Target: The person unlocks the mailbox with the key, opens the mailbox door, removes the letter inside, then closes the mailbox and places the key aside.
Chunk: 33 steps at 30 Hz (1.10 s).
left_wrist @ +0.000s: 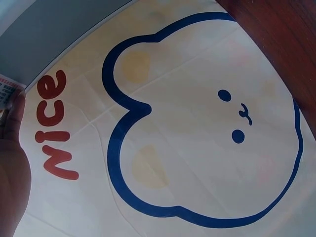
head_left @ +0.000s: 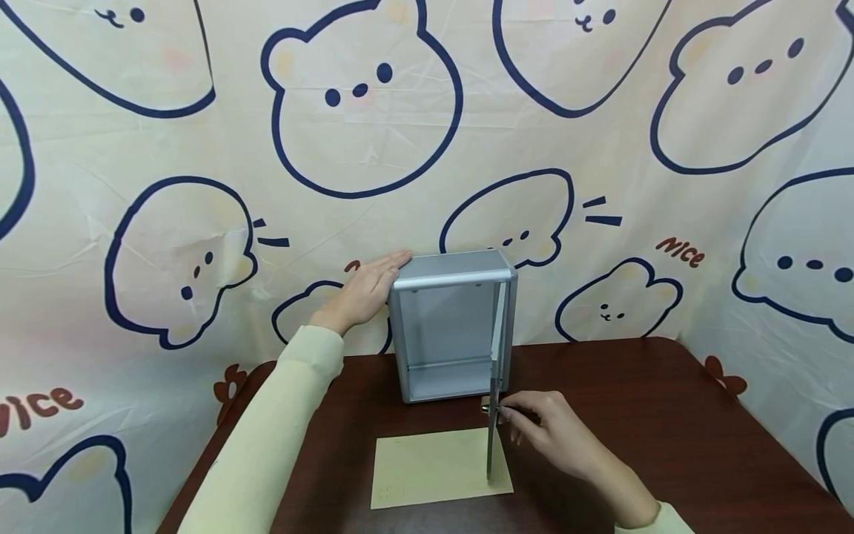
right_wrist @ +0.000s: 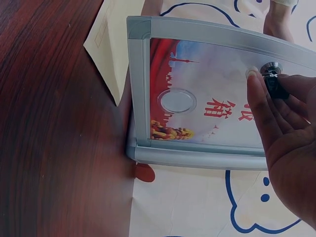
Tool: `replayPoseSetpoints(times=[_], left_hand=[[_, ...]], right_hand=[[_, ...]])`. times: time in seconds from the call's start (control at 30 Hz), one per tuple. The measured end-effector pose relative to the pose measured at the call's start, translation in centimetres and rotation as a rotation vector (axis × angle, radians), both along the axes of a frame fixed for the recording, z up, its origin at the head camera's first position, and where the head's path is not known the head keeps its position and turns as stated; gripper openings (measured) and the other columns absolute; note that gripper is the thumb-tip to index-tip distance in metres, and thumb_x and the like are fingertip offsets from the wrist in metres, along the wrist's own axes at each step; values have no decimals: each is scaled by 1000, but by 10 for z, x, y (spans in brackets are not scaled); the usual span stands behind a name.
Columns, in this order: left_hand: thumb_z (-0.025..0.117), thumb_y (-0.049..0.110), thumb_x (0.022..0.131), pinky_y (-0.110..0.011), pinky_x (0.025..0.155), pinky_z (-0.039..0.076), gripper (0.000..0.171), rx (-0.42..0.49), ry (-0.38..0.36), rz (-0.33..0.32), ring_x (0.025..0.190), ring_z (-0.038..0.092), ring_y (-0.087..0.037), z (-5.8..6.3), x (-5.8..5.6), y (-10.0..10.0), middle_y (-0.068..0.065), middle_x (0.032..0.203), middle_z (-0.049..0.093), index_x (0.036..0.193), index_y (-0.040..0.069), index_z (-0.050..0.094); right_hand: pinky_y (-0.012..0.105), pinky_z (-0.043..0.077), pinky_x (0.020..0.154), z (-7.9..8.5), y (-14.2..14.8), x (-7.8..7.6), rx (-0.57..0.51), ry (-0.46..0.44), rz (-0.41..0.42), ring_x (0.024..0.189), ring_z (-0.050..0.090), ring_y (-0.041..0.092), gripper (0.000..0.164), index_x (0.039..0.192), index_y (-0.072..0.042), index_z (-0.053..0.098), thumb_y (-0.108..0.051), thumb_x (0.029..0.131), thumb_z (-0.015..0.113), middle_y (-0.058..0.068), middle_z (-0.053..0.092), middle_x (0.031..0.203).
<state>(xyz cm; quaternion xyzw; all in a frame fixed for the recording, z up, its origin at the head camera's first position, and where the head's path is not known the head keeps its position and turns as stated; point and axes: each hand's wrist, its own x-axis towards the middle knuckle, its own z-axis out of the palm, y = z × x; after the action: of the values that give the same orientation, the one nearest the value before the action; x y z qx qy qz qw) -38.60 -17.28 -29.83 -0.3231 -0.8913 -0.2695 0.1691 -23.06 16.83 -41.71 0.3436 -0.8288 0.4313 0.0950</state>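
Observation:
A grey metal box (head_left: 403,341) stands upright at the back of the table, its hollow front facing me. Its door (head_left: 492,437) is swung out towards me on the right and shows nearly edge-on in the head view. In the right wrist view, the door's printed face (right_wrist: 222,79) carries red characters, a round window (right_wrist: 177,101) and a lock (right_wrist: 271,67). My right hand (head_left: 554,430) pinches a black-headed key (right_wrist: 276,89) at that lock. My left hand (head_left: 365,291) rests on the box's upper left edge with its fingers extended; the left wrist view shows only part of it.
A yellowish paper envelope (head_left: 427,475) lies flat on the dark red-brown table (head_left: 600,371), in front of the box and partly under the door's line. A cream cloth (head_left: 360,163) with cartoon outlines hangs behind the table and along its sides.

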Motion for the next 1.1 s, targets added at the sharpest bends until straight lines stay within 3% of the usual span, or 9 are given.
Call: replayPoseSetpoints(times=[0.37, 0.57, 0.73, 1.1], left_hand=[[27, 29, 112, -40, 125, 26, 51, 7, -11, 1, 152, 32, -16, 0, 1, 0, 1, 162, 39, 157, 12, 43], [27, 30, 111, -40, 125, 26, 52, 13, 8, -7, 152, 32, -18, -1, 0, 0, -1, 162, 40, 157, 10, 43], [27, 29, 111, -39, 125, 26, 52, 18, 11, -9, 151, 33, -17, -1, 0, 0, 0, 162, 40, 156, 10, 43], [26, 29, 112, -39, 124, 26, 51, 25, 15, -16, 151, 33, -17, -3, -1, 0, 0, 162, 40, 156, 10, 43]], right_hand=[[24, 57, 55, 0, -5, -3, 4, 15, 27, 60, 66, 7, 15, 106, -8, 75, -7, 102, 61, -3, 71, 81], [25, 57, 54, 2, -10, -3, 18, 19, 28, 57, 66, 13, 15, 106, -10, 76, -7, 102, 61, 3, 71, 76], [24, 56, 53, 4, -12, -4, 32, 22, 27, 56, 66, 16, 15, 102, -7, 76, -7, 103, 60, 0, 69, 70], [22, 53, 51, 3, -18, -5, 50, 24, 11, 54, 60, 3, 18, 99, -7, 76, -11, 104, 59, -9, 64, 66]])
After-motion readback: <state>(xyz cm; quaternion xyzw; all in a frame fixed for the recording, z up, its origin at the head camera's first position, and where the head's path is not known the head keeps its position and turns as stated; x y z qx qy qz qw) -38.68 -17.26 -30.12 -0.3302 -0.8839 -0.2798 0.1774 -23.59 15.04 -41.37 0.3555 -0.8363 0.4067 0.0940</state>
